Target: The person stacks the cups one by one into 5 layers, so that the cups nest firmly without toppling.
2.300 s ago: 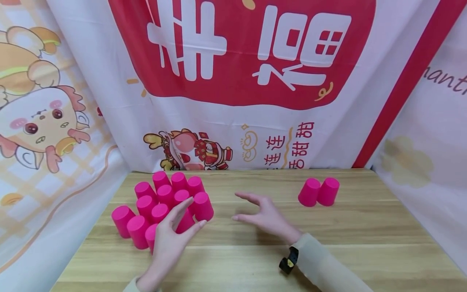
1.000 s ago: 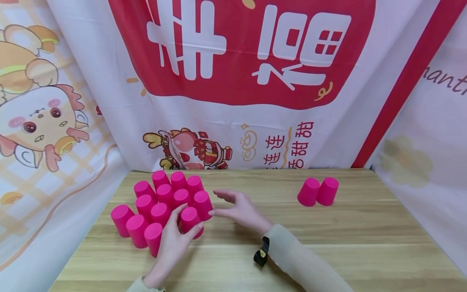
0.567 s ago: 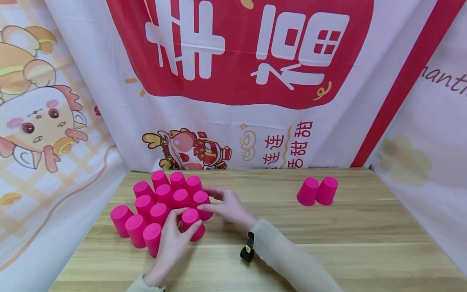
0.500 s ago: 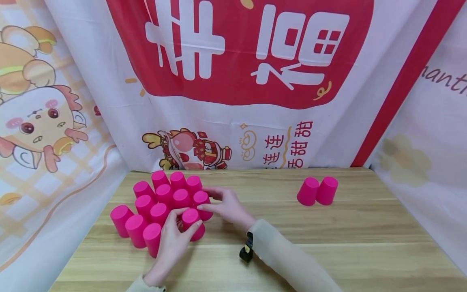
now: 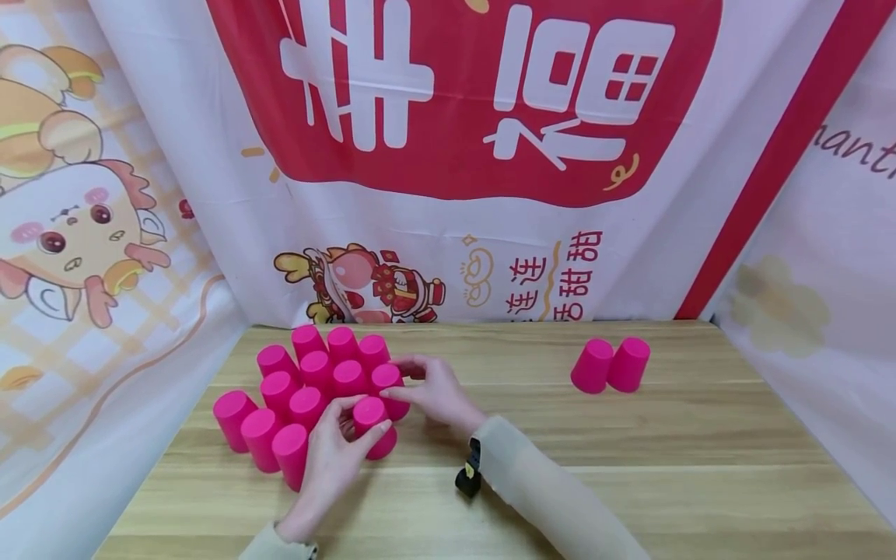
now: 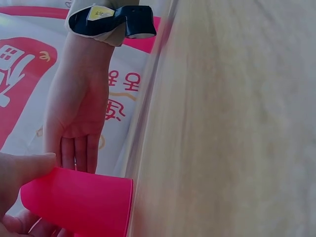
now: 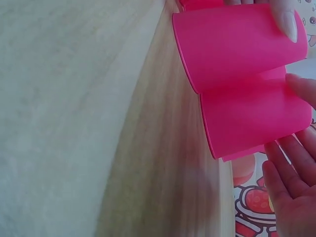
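Observation:
Several pink cups stand upside down in a cluster at the left of the table. My left hand (image 5: 334, 454) grips the front right cup (image 5: 371, 414) between thumb and fingers; the left wrist view shows that cup (image 6: 81, 200) with its rim at the table top. Just behind it, my right hand (image 5: 439, 395) has thumb and forefinger around another cup (image 5: 387, 378). In the right wrist view, the right hand (image 7: 296, 168) is at this cup (image 7: 254, 113), beside the cup under the left thumb (image 7: 237, 47).
Two more pink cups (image 5: 592, 365) (image 5: 629, 364) stand side by side at the back right of the wooden table (image 5: 630, 451). Printed cloth (image 5: 448, 222) hangs behind the table and at both sides. A black band (image 5: 468, 474) is on the right wrist.
The right hand has moved left from mid-table to the cup at the cluster's right edge. The left hand has closed on the front right cup, which stands slightly nearer the front.

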### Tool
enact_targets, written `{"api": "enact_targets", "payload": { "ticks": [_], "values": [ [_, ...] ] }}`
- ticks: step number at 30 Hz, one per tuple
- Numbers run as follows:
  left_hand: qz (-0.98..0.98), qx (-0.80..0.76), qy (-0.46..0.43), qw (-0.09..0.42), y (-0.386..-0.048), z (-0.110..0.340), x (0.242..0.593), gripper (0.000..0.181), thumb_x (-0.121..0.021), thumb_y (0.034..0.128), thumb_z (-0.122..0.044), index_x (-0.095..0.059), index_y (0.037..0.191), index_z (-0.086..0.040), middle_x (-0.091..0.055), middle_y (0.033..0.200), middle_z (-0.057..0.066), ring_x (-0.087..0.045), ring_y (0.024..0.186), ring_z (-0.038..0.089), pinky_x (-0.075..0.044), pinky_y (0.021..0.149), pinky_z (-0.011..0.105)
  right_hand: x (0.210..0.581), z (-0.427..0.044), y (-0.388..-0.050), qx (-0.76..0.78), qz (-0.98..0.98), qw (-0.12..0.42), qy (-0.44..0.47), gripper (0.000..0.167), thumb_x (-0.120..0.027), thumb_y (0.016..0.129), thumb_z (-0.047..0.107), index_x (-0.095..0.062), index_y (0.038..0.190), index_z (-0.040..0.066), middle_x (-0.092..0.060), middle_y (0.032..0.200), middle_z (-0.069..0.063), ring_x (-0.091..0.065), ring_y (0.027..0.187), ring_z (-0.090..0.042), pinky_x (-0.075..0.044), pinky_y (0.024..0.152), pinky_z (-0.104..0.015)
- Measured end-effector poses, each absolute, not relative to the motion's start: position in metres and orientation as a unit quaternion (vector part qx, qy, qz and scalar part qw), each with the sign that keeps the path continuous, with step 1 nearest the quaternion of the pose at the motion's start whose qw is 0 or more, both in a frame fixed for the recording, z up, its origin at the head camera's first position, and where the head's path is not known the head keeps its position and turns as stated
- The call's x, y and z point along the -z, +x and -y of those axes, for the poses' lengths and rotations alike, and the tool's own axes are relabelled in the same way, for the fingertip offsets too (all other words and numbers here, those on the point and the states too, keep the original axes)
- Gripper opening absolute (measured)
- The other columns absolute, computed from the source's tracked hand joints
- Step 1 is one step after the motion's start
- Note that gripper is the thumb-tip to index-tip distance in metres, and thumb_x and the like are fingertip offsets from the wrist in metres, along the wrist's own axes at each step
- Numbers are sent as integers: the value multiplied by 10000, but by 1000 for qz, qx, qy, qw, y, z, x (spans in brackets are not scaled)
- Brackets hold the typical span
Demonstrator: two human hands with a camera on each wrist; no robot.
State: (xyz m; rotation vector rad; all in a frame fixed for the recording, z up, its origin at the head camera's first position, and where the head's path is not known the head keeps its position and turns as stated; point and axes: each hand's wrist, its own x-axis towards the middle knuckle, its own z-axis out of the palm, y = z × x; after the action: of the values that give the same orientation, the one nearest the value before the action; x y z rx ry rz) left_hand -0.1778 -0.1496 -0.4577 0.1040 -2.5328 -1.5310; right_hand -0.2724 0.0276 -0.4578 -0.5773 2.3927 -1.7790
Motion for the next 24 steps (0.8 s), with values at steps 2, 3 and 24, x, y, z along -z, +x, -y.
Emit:
{"api": "enact_targets", "payload": {
  "ticks": [2,3,24],
  "values": [
    [851,517,33,92,-178,149,458,584,-878,834,-220,-568,1306,-74,-637,1272,91,-622,1155,291,-535,974,464,457,-29,-273,583,-789,47,-187,503,-877,825,344,-691,1265,185,-689,1155,123,-623,1104,-131,-511,1000,-465],
    [849,519,32,93,-179,149,458,584,-880,831,-223,-573,1306,-74,-642,1271,89,-627,1151,289,-537,972,459,457,-30,-273,585,-789,44,-184,488,-880,823,339,-692,1247,187,-692,1148,116,-626,1101,-136,-509,1001,-476],
    [848,520,29,104,-178,151,459,596,-911,791,-238,-620,1290,-90,-684,1221,81,-664,1101,276,-558,937,435,440,-68,-274,575,-797,27,-185,547,-885,817,295,-673,1320,261,-698,1182,96,-627,1112,-164,-529,971,-463]
  ]
}}
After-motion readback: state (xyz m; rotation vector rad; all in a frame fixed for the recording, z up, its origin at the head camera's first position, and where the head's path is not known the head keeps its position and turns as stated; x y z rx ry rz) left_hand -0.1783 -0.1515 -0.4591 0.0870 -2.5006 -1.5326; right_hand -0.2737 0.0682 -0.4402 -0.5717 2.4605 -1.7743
